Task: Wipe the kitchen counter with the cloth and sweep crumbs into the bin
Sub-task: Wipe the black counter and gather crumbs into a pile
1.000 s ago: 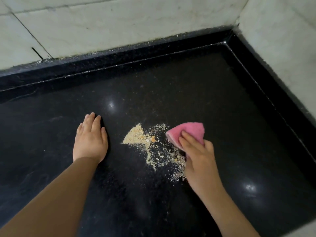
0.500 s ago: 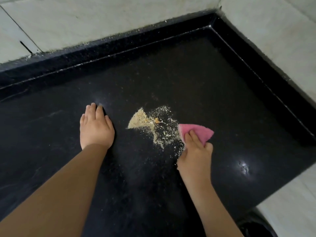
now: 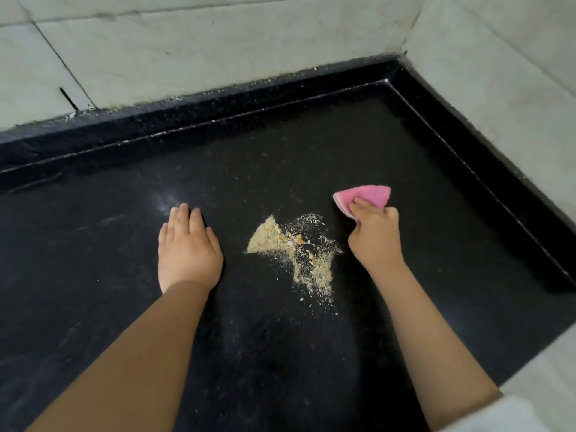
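A patch of pale crumbs (image 3: 293, 251) lies in the middle of the black stone counter (image 3: 109, 307), thickest at its left tip and trailing toward me. My right hand (image 3: 375, 235) is shut on a folded pink cloth (image 3: 366, 198), which rests on the counter just beyond and to the right of the crumbs. My left hand (image 3: 187, 247) lies flat, palm down, fingers together, to the left of the crumbs and holds nothing. No bin is in view.
A raised black rim (image 3: 218, 104) borders the counter at the back and the right side. Pale marble wall tiles (image 3: 218, 42) rise behind it and to the right (image 3: 498, 88). The counter's front edge meets a light surface (image 3: 545, 378) at lower right.
My right hand has carried the pink cloth from the crumbs' near right edge to their far right side. The left hand has stayed flat. The view has shifted.
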{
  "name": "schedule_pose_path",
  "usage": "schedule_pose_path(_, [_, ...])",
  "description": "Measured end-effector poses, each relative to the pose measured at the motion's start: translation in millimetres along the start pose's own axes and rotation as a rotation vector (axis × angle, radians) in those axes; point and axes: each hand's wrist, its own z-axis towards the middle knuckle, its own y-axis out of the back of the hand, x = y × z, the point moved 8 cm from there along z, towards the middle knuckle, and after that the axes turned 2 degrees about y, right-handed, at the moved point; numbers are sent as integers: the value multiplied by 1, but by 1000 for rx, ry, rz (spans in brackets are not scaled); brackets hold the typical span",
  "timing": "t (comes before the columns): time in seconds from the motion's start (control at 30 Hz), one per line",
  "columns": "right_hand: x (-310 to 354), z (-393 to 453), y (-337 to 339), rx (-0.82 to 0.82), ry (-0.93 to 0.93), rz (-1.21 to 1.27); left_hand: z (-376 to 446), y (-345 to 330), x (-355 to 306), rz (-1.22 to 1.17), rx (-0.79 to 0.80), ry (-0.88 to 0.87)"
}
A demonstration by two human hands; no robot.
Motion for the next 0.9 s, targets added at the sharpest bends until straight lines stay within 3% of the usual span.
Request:
schedule_pose_path(0.17, [46, -58, -3, 130, 147, 191, -1, 1, 0, -16, 8, 2])
schedule_pose_path(0.3, [53, -61, 31, 15, 152, 346, 0, 3, 0, -26, 9, 5])
schedule_pose_path(0.4, [55, -15, 33, -5, 163, 246, 0, 3, 0, -27, 12, -2])
schedule_pose_path(0.53, [62, 31, -11, 126, 287, 89, -1, 2, 1, -19, 15, 4])
schedule_pose_path(0.67, [64, 6, -24, 229, 445, 17, 0, 1, 1, -15, 24, 4])
schedule_pose_path(0.8, [71, -33, -5, 368, 590, 122, 0, 2, 0, -12, 29, 10])
schedule_pose_path(0.9, [69, -7, 15, 232, 548, 151, 0, 3, 0, -15, 18, 11])
